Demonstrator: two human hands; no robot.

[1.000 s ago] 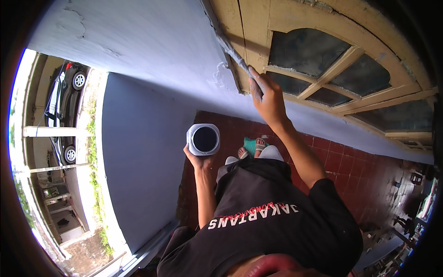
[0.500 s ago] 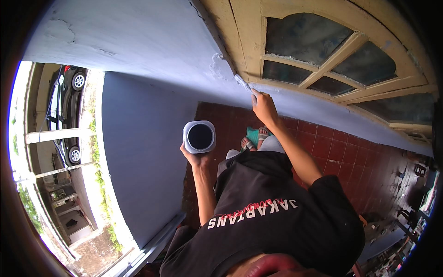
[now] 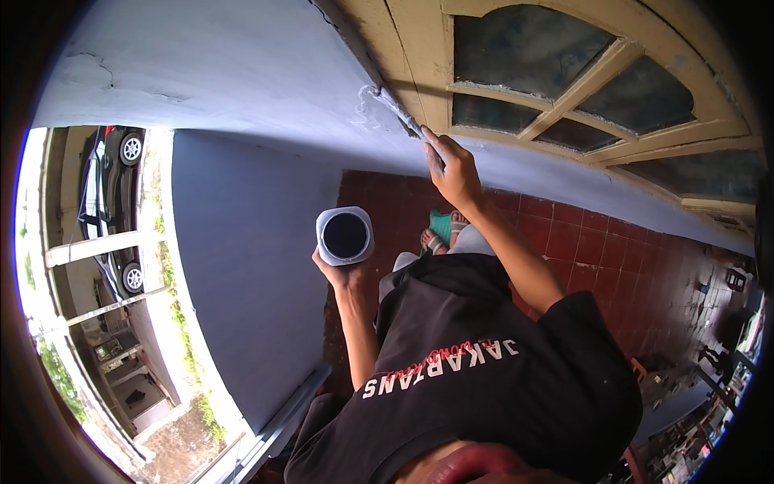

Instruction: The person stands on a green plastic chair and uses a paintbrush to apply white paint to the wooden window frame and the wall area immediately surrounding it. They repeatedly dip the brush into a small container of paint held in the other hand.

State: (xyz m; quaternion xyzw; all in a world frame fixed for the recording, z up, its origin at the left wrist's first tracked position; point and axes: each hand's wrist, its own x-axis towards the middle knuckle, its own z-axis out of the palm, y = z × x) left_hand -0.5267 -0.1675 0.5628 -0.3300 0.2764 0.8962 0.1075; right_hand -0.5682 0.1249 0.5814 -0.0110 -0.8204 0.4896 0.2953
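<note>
My left hand is closed around the lower side of a whitish, squarish container with a round opening. Its inside looks dark, and what it holds cannot be made out. Higher up and to the right, my right hand grips the handle of a paintbrush. The brush tip lies against the pale blue wall, right along the edge of the cream wooden window frame. Wet-looking whitish-blue marks show on the wall beside the brush.
Glass panes sit in the frame at the upper right. Below is a red tiled floor, with my sandalled feet by a green thing. A low blue wall stands at left, a parked car beyond. Clutter lies at far right.
My right hand has moved up and slightly left, carrying the brush along the window frame's edge. The left hand keeps the container in nearly the same place.
</note>
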